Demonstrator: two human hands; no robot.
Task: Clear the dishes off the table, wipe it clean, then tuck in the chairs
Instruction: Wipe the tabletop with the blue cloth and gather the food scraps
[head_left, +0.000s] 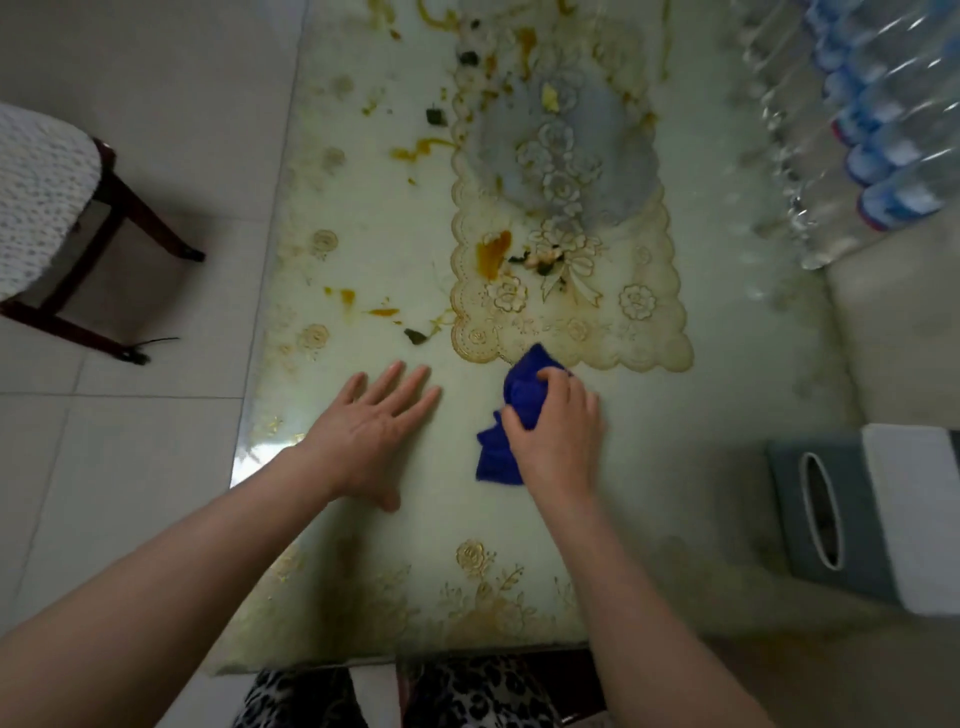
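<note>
The table (649, 467) has a pale glossy cover with gold flower prints. Orange sauce stains (491, 252) and dark food scraps (415, 336) are spread over its far half and over a lace placemat (639, 332) at the centre. My right hand (558, 431) grips a bunched blue cloth (519, 405) on the table, just below the placemat's near edge. My left hand (371, 431) rests flat on the table with its fingers spread, left of the cloth. A chair (47, 208) with a white knitted seat cover stands away from the table on the left.
Packs of water bottles (852, 130) lie along the table's far right side. A grey tissue box (826, 514) and a white box (919, 514) sit at the right edge. White floor tiles show on the left. Leopard-print fabric (467, 691) appears below the near table edge.
</note>
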